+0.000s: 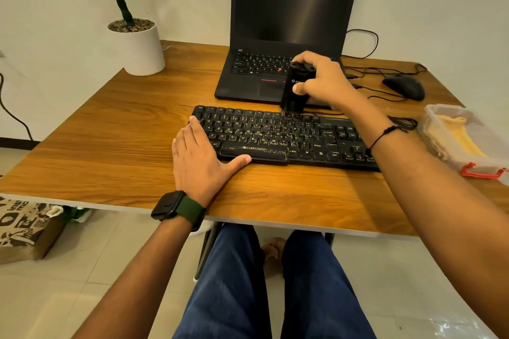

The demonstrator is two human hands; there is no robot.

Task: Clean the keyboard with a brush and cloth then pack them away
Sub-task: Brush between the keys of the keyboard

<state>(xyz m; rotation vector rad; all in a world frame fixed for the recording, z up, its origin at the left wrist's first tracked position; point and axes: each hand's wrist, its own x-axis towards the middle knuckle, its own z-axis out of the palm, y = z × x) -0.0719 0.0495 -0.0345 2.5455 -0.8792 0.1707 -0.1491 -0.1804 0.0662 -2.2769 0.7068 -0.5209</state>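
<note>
A black keyboard (278, 136) with dusty keys lies across the middle of the wooden table (110, 146). My right hand (321, 80) grips a black block-shaped brush (296, 88) upright, its bristles touching the keyboard's top key row near the middle. My left hand (202, 157) lies flat with straight fingers on the keyboard's left end, thumb along its front edge. A yellow cloth (460, 135) sits inside a clear plastic box (468, 151) at the table's right edge.
An open black laptop (286, 22) stands behind the keyboard. A black mouse (405, 87) with tangled cables lies at the back right. A white plant pot (137, 47) stands at the back left. A printed bag (24, 228) rests on the floor, left.
</note>
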